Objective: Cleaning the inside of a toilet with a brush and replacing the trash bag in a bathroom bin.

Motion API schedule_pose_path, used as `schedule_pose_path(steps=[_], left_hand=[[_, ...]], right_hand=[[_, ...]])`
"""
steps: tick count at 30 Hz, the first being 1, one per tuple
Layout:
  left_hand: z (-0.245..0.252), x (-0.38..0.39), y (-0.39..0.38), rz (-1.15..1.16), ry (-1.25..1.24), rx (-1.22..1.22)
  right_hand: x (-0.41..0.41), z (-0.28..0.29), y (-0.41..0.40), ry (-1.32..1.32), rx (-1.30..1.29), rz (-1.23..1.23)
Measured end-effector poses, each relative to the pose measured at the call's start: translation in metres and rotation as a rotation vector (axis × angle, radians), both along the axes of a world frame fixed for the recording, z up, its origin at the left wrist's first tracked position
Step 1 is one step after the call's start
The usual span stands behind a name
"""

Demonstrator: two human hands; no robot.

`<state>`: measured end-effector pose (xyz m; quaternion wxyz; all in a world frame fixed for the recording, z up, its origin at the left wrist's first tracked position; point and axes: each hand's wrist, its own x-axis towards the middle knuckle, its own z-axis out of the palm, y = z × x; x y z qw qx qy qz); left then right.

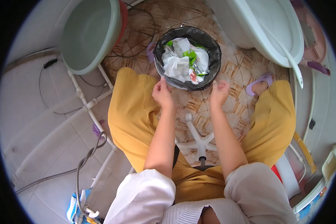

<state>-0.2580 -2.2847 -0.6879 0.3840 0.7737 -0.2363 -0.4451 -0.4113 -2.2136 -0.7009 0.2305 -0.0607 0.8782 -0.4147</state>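
A round trash bin (160, 73) lined with a black plastic bag (212, 49) stands on the floor before me. Inside lie crumpled white tissues (177, 68) and green and clear wrappers (191, 56). My left hand (163, 92) is at the bin's near left rim, thumb and fingers pinched together on the edge of the bag. At the near right rim, my right hand (219, 91) pinches the bag's edge in the same way. The bag is folded outward over the rim.
A green-grey basin (86, 36) is at the upper left, above a white pipe rack (85, 103) with a metal shower hose (82, 163). A toilet (240, 25) with a long white-handled tool (294, 67) stands upper right. The wheeled base of a stool (201, 142) is between my legs.
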Motion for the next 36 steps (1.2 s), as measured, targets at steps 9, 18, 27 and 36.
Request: schedule_pose_path(steps=[9,18,27,36], left_hand=[[0.003,-0.008,-0.002,0.050,0.171,0.117],[0.019,-0.005,-0.005,0.228,0.157,0.148],[-0.022,-0.001,0.011,-0.081,-0.150,0.076],[-0.015,0.004,0.014,0.090,0.178,0.268]], right_hand=[[0.038,0.045,-0.127,0.491,-0.383,1.225],[-0.019,-0.008,-0.082,0.511,0.516,1.926],[-0.034,-0.044,-0.086,0.207,0.780,1.950],[-0.078,0.010,-0.011,-0.133,0.117,0.502]])
